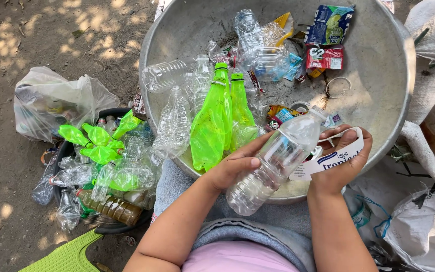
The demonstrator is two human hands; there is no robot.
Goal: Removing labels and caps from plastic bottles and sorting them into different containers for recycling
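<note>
Left hand (235,168) fingers grip clear bottle (273,163), axis slanting up-right; right hand (343,161) fingers pinch its peeled label (328,161).

A clear, glossy plastic bottle (273,163) with a crinkled surface; a peeled white label (334,157) of smooth, thin film. A dull grey metal basin (378,75), scuffed and dusty. Shiny neon-green plastic bottles (217,126). Coarse woven white sacks (431,55). Rough, matt dirt ground (26,35).

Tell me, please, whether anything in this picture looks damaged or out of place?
The clear bottle in the left hand has lost its label, which the right hand holds peeled away. Green bottles in the metal basin lie crushed flat.
</note>
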